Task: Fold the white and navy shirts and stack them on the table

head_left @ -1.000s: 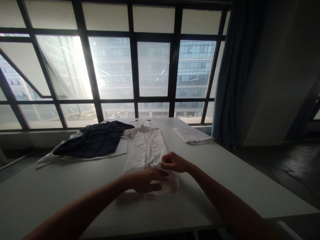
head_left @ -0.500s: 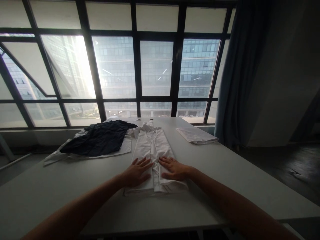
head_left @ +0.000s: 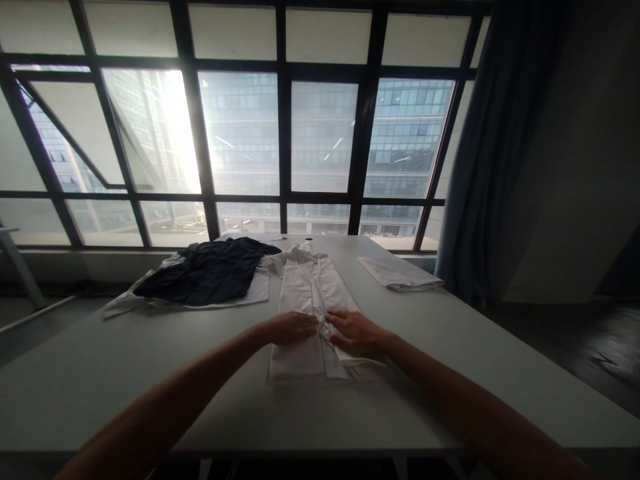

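Observation:
A white shirt point(head_left: 297, 360) lies lengthwise before me, its two sides folded in toward the middle. My left hand point(head_left: 294, 328) rests across its left half, fingers stretched out and held close together, tips at the centre line. On the right half is my right hand point(head_left: 356, 333), thumb apart from the other fingers, its fingertips touching crumpled cloth at the middle. Both hands are open on the fabric. The shirt's collar end points toward the window, and its near end looks slightly blurred.
To the left lies a dark navy garment point(head_left: 205, 270) on top of white cloth point(head_left: 257, 287). A folded white cloth point(head_left: 400, 273) sits at the right edge of the white table point(head_left: 225, 400). Behind stand large windows point(head_left: 320, 133) and a dark curtain point(head_left: 480, 187).
My left hand has turned and moved in from lying flat to fingers pointing at the centre line. The shirt's left panel has shifted toward the middle. The view has swung slightly left.

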The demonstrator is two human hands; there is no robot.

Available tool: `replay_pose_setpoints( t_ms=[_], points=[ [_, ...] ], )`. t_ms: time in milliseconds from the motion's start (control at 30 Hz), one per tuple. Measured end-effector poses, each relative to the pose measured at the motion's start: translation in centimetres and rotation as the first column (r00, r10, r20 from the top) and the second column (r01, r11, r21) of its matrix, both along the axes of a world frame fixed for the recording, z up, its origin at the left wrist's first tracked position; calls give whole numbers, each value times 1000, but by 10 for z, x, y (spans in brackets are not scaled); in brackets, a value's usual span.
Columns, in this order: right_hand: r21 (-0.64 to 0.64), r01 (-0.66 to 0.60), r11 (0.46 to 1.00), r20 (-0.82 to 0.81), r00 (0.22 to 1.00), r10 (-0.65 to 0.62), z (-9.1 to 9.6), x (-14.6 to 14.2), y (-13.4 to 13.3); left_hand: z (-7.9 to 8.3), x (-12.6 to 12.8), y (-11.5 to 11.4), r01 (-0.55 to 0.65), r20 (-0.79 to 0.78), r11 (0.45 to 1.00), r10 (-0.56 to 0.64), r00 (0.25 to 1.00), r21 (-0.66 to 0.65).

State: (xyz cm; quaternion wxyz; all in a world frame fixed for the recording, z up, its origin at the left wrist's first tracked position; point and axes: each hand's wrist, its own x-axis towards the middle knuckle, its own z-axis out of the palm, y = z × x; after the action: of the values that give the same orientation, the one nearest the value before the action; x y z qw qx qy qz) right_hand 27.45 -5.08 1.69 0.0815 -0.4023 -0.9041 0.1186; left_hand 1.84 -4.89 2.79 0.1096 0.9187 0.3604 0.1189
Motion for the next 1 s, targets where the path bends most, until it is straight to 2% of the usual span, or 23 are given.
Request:
replay_pose_setpoints(
  t_ms=[100,200,267,333,467,567,633,700,800,900,1000],
  points=[
    [90,33,995,-83,996,-26,3,-7,3,1,0,18,-92,96,992,84,992,88],
    [14,-16,1000,-30,999,17,1,-11,6,-10,1,25,-32,-36,995,35,999,91],
    [-57,-39,998,14,999,40,-1,-11,7,-18,1,26,-14,-100,998,20,995,63],
    [-75,-40,996,24,999,42,-2,-10,8,-22,0,25,-31,-128,999,36,991,38],
    [-52,-29,998,12,999,29,-4,-13,6,-24,5,23,-46,-155,998,51,987,39],
    [17,-32,999,-28,999,32,-3,-16,5,-23,5,21,-73,-101,995,80,992,70],
    [82,4,997,-108,994,5,-1,-11,8,-20,-6,22,-93,-7,992,94,996,82],
    [138,88,987,-182,981,-62,2,5,13,-14,-28,24,-75,76,994,69,995,84],
    [180,205,962,-153,972,-178,9,39,21,-6,-66,29,-19,109,997,11,994,75],
    [114,203,972,-83,977,-194,15,64,20,-3,-85,31,10,104,999,-13,994,31],
    [-17,137,990,-88,986,-139,21,69,11,-4,-85,30,58,101,998,-56,993,-20]
  ],
)
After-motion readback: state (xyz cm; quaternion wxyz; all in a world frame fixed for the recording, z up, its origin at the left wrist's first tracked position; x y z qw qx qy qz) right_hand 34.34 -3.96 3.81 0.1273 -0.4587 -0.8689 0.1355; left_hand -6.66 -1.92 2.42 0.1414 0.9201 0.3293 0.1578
